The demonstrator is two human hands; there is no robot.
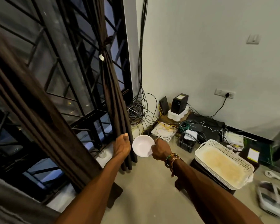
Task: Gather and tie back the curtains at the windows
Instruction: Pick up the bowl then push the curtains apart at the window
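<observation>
Left hand (121, 147): fingers curled round lower folds of tied dark curtain (115, 97). Right hand (161, 151): gripping rim of white bowl (141, 145), just beside curtain. Barred window (63, 70) behind.

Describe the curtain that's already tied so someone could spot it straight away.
Find the barred window on the left. At its right edge hangs a dark brown curtain. Unlike the loose curtain nearer the camera, a knotted tie cinches it into one narrow bundle.
</observation>
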